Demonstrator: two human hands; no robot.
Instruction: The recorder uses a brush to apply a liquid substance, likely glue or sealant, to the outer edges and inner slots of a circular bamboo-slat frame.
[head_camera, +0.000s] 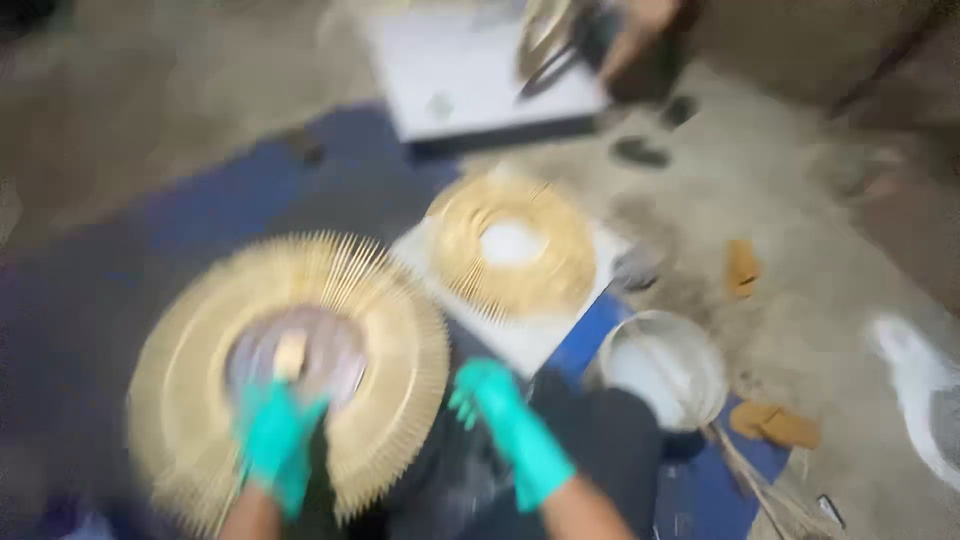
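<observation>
The gloved left hand (272, 440), fingers closed on a small pale pad (290, 355), presses the gold sunburst frame's (190, 400) centre, while the right hand (490, 400), fingers apart, steadies its rim.

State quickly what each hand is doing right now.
Left hand: closed on a small pale pad, pressed to the gold sunburst frame.
Right hand: open, holding nothing.
</observation>
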